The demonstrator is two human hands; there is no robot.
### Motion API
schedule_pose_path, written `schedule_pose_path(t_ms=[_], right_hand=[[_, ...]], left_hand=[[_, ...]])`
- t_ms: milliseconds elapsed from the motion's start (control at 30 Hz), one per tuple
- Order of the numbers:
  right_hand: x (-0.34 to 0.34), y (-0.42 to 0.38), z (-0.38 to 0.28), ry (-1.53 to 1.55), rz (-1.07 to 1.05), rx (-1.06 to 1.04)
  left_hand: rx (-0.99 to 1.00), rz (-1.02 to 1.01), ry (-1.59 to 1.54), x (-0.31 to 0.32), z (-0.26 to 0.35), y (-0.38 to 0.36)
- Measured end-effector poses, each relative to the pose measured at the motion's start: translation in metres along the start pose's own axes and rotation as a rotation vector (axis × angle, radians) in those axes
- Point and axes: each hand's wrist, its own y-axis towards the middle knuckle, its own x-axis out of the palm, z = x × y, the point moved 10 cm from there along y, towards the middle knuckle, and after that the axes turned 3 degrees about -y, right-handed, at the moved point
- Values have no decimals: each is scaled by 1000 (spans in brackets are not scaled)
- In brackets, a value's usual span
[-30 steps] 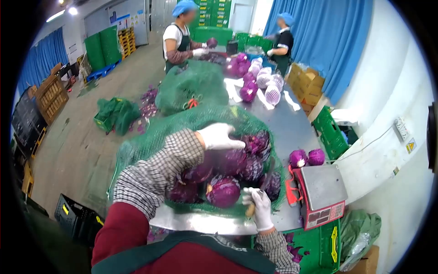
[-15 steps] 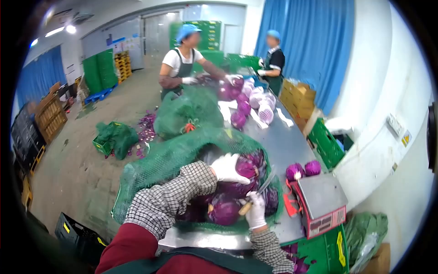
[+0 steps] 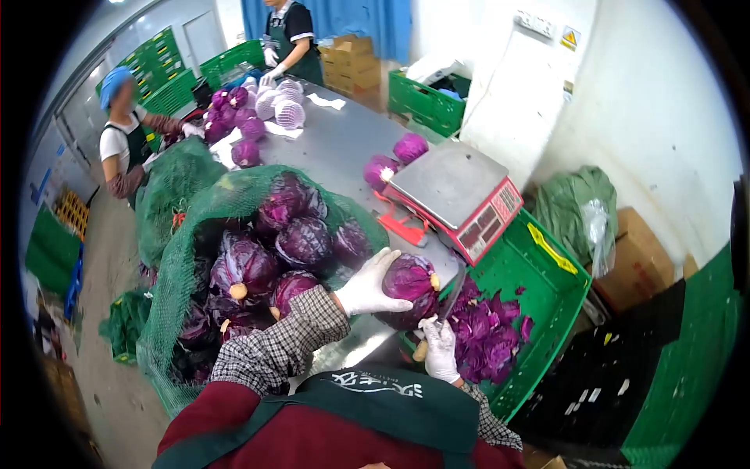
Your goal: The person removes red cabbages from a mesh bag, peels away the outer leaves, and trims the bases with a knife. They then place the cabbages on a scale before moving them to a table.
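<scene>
My gloved left hand (image 3: 375, 288) grips a red cabbage (image 3: 408, 283) by its left side, its pale cut stem facing right. My gloved right hand (image 3: 440, 349) is closed around a knife (image 3: 454, 292). Its curved blade points up beside the cabbage and its light handle end shows below the fist. To the left, an open green mesh sack (image 3: 168, 313) bulges with several red cabbages (image 3: 303, 242). Just right of my right hand, loose purple leaves (image 3: 488, 332) lie in a green crate (image 3: 539, 356).
A red scale (image 3: 461, 191) stands on the metal table (image 3: 344, 148), with two trimmed cabbages (image 3: 394, 160) and a red object (image 3: 402, 227) beside it. Farther back are net-wrapped cabbages (image 3: 281, 105), another mesh sack (image 3: 176, 195) and two co-workers (image 3: 129, 133).
My left hand has moved from over the sack to the right, now holding a cabbage out above the crate's edge. The knife stays in my right hand. My view has turned right and down.
</scene>
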Motion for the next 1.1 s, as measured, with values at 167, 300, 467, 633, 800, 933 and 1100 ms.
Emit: schedule_pose_path(t_ms=[167,300,467,633,800,933,1100], right_hand=[[5,-6,8,-483,-195,-331],[-9,2,4,-782,-219,-447],[-15,-1,-10,-743,-83,-266],[-3,5,-22,-1035,-195,-448],[-18,38,-15,-1117,-81,-159],[-23,62,-5,-1254,-160,-70],[-16,85,-17,-1362,-185,-73]], left_hand=[[-87,-83,-41,25,-28,-1],[-146,-116,-36,29,-30,12],[-169,-92,0,34,-30,14],[-194,-99,7,34,-30,20],[-228,-83,46,35,-26,27],[-276,-87,96,40,-28,33],[-406,-49,48,31,-38,27]])
